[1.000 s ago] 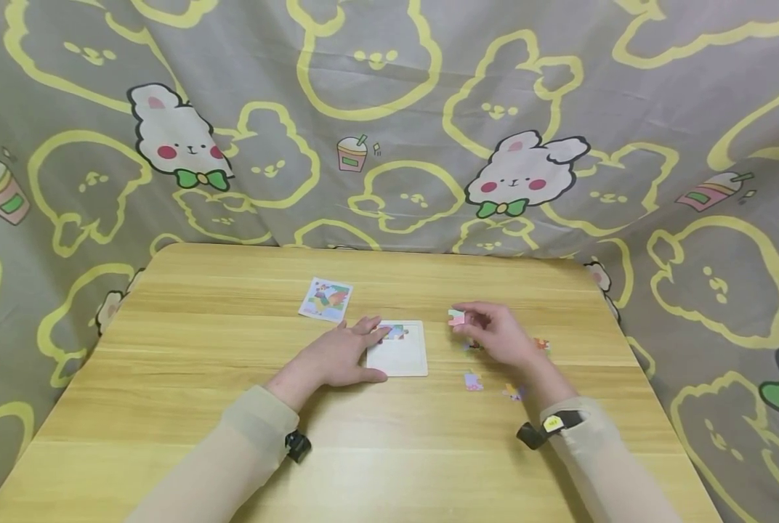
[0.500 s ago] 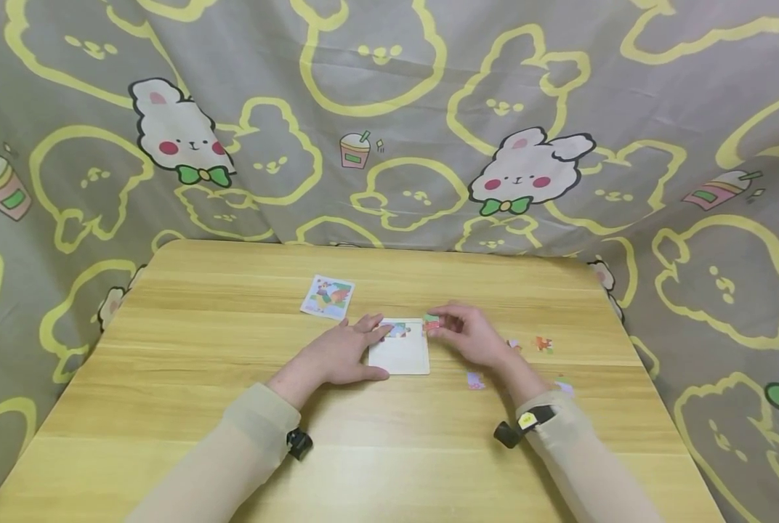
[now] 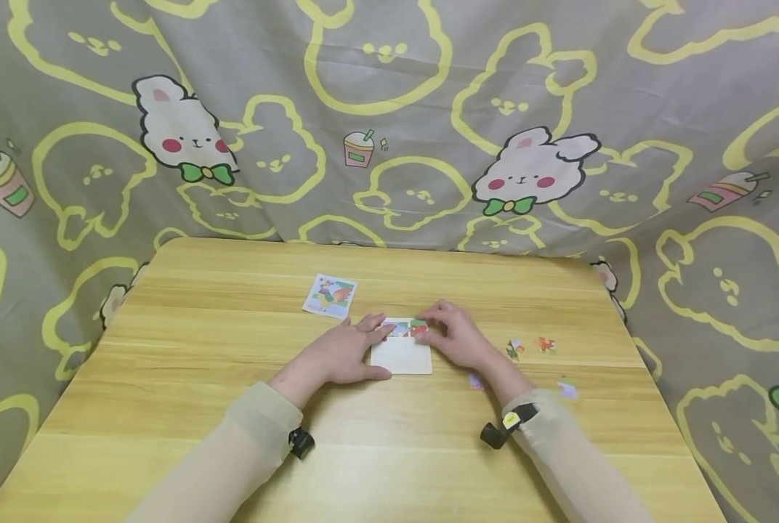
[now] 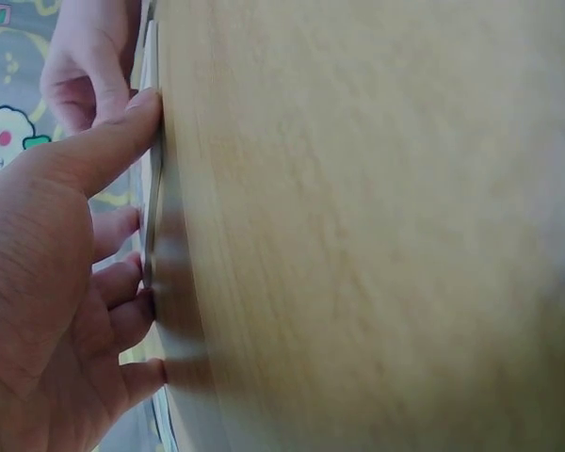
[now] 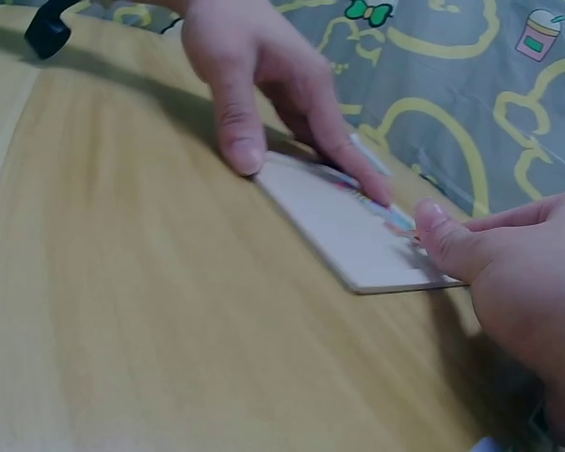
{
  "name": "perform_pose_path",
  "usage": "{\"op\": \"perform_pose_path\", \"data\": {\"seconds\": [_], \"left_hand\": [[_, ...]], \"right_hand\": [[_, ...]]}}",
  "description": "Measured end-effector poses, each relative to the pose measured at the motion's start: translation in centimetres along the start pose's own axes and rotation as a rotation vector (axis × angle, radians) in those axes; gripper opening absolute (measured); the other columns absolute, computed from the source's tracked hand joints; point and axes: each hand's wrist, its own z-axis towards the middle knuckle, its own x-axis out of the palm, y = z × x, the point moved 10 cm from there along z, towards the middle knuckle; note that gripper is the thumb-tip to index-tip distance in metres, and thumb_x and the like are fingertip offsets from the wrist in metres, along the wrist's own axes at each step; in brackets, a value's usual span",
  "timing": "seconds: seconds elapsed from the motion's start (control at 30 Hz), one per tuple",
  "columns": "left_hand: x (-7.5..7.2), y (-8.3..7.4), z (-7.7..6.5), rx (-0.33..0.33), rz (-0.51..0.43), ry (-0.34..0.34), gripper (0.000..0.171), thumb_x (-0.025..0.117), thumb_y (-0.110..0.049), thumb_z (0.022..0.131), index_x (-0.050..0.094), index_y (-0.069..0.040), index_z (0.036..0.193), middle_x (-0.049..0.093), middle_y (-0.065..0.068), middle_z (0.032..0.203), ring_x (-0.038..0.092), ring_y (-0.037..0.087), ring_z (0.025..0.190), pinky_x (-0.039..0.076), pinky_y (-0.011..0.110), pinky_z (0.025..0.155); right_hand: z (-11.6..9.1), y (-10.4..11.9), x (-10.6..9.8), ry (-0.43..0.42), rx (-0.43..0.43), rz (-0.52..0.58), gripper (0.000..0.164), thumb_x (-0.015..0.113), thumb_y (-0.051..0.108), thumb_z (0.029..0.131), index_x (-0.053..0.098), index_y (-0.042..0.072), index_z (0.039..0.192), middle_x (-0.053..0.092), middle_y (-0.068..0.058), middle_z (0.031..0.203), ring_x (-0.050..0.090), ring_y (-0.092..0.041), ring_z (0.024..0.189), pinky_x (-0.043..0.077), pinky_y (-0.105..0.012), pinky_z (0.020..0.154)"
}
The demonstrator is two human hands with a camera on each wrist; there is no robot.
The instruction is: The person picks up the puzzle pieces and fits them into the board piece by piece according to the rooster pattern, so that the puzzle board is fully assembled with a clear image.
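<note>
A square white puzzle board [image 3: 400,357] lies mid-table, with joined puzzle pieces [image 3: 399,330] along its far edge. My left hand [image 3: 342,354] rests along the board's left side, fingers spread. Its thumb touches the near left corner, and its index finger [image 5: 363,174] reaches over the joined pieces. My right hand [image 3: 458,338] pinches a red and green puzzle piece [image 3: 418,328] between thumb and fingers at the board's far right corner, right beside the joined pieces. In the right wrist view, the right thumb [image 5: 447,235] hides most of that piece.
Several loose puzzle pieces lie right of the board, among them an orange one [image 3: 546,345], a dark green one [image 3: 514,350] and a pale purple one [image 3: 567,388]. A picture card [image 3: 331,296] lies behind the left hand. A patterned curtain [image 3: 402,145] hangs beyond the table.
My right hand has carried the red and green piece leftward from beside the loose pieces onto the board's far right corner. My left hand has stayed on the board.
</note>
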Motion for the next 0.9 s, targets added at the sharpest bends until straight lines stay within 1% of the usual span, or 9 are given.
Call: {"op": "perform_pose_path", "data": {"seconds": [0.13,0.4,0.53,0.6,0.7,0.8,0.9], "left_hand": [[0.0,0.1,0.1,-0.003,0.008,-0.001,0.096,0.067,-0.071,0.092,0.034,-0.022,0.168,0.023,0.006,0.174,0.031,0.028,0.156,0.022,0.056,0.126],[0.0,0.0,0.0,-0.008,0.009,0.014,0.096,0.067,-0.071,0.092,0.034,-0.021,0.168,0.023,0.005,0.174,0.029,0.026,0.157,0.023,0.055,0.125],[-0.3,-0.3,0.1,0.004,0.038,0.015,0.096,0.068,-0.071,0.092,0.036,-0.02,0.167,0.025,0.006,0.173,0.029,0.027,0.157,0.025,0.056,0.124],[-0.6,-0.7,0.2,0.008,0.067,0.012,0.096,0.068,-0.071,0.092,0.037,-0.019,0.167,0.027,0.007,0.173,0.029,0.028,0.157,0.026,0.057,0.124],[-0.8,-1.7,0.8,0.024,0.097,0.009,0.096,0.068,-0.071,0.092,0.038,-0.018,0.166,0.028,0.009,0.172,0.027,0.031,0.157,0.027,0.058,0.124],[-0.6,-2.6,1.6,0.036,0.118,0.008,0.096,0.065,-0.073,0.092,0.037,-0.019,0.167,0.026,0.01,0.173,0.026,0.033,0.158,0.026,0.06,0.123],[-0.2,-2.8,2.1,0.028,0.142,0.018,0.097,0.063,-0.076,0.092,0.036,-0.021,0.167,0.025,0.009,0.173,0.025,0.033,0.158,0.026,0.061,0.123]], "right_hand": [[0.0,0.3,0.3,0.0,-0.015,-0.077,0.041,0.081,0.033,0.096,0.076,0.009,0.129,0.063,0.003,0.111,0.052,-0.014,0.085,0.032,-0.039,0.084],[0.0,0.7,0.6,-0.001,-0.051,-0.174,0.039,0.074,0.037,0.101,0.076,0.01,0.131,0.06,0.002,0.115,0.055,-0.012,0.09,0.033,-0.04,0.085],[0.1,0.8,0.7,-0.008,-0.062,-0.219,0.04,0.072,0.038,0.103,0.076,0.011,0.131,0.059,0.002,0.114,0.054,-0.011,0.086,0.034,-0.039,0.082],[0.1,0.9,0.6,-0.012,-0.066,-0.233,0.04,0.072,0.038,0.103,0.076,0.011,0.131,0.059,0.002,0.113,0.054,-0.011,0.084,0.034,-0.039,0.081],[0.0,0.9,0.4,-0.021,-0.06,-0.242,0.039,0.073,0.038,0.102,0.076,0.011,0.131,0.059,0.002,0.112,0.054,-0.011,0.084,0.033,-0.039,0.081],[-0.1,1.0,0.3,-0.036,-0.064,-0.264,0.039,0.074,0.039,0.101,0.076,0.012,0.13,0.059,0.003,0.112,0.056,-0.012,0.088,0.033,-0.039,0.08],[-0.1,1.3,0.4,-0.05,-0.078,-0.281,0.04,0.074,0.04,0.101,0.077,0.013,0.13,0.06,0.003,0.112,0.057,-0.013,0.092,0.033,-0.04,0.08]]}}
